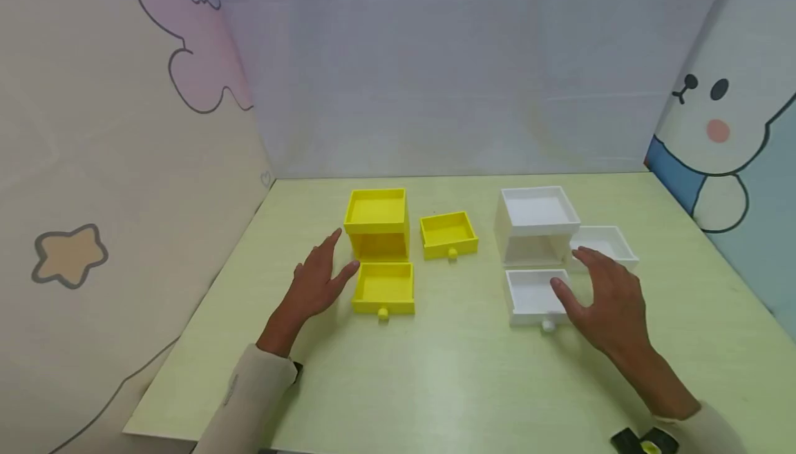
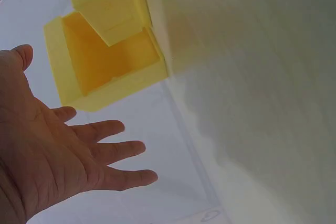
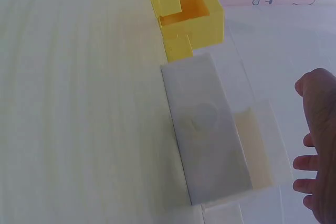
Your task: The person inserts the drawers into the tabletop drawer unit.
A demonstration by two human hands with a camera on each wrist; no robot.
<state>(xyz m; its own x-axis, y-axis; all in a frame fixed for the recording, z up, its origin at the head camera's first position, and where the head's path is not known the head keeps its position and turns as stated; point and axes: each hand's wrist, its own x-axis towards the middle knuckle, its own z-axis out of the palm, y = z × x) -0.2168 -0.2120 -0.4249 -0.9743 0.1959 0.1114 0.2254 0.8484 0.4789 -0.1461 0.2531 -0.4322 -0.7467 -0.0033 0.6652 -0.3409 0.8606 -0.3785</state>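
Observation:
My left hand (image 1: 314, 282), fingers spread and holding nothing, is just left of a small yellow drawer box (image 1: 376, 209). One yellow drawer (image 1: 387, 287) lies at the box's front, its round knob facing me; behind it the box's opening shows. In the left wrist view the palm and straight fingers of that hand (image 2: 58, 150) stay apart from the yellow box (image 2: 131, 69). Over the right side of a white drawer (image 1: 528, 294) hovers my right hand (image 1: 616, 305), thumb and fingers apart with nothing between them. Behind that drawer stands the matching white box (image 1: 539, 206).
A second yellow drawer (image 1: 449, 231) lies at an angle between the two boxes. Another white drawer (image 1: 603, 241) sits right of the white box, partly behind my right hand. The pale wooden table (image 1: 435, 385) meets cloth walls (image 1: 460, 81) at the back and sides.

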